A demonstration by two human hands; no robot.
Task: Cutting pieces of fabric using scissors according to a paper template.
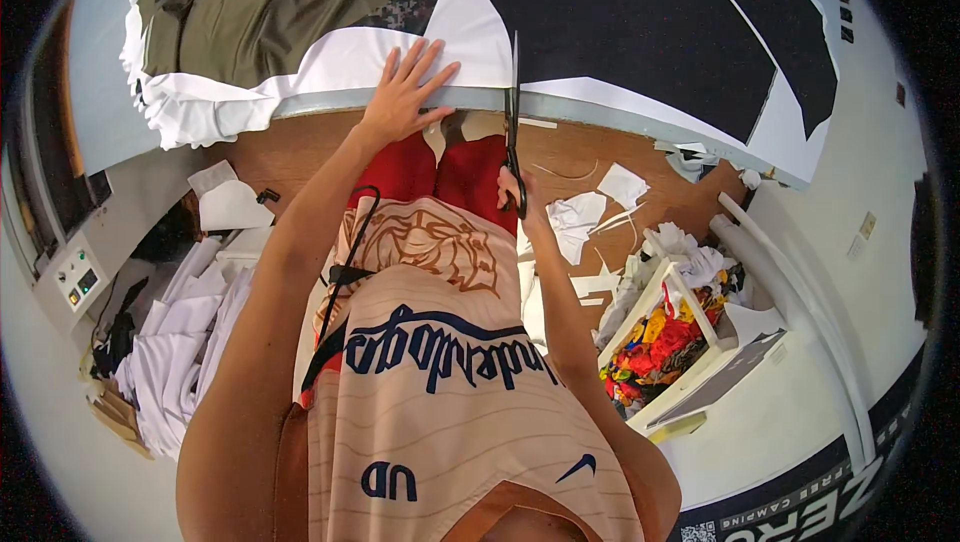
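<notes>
My left hand [405,97] lies with its fingers spread on the white margin of a printed fabric sheet [400,50], at the near edge of the table. My right hand [512,185] grips the black handles of long scissors [513,107]. Their blades point away from me across the table edge, at the white strip between an olive printed panel [270,7] and a large black panel [610,32]. Whether the blades are in the cloth I cannot tell.
White fabric [205,112] hangs bunched over the table's left end. White scraps [575,222] lie on the brown floor. At right stands a bin [655,342] of colourful scraps, beside long white rolls [800,292]. Piled white cloth [185,332] and a control panel [80,277] are at left.
</notes>
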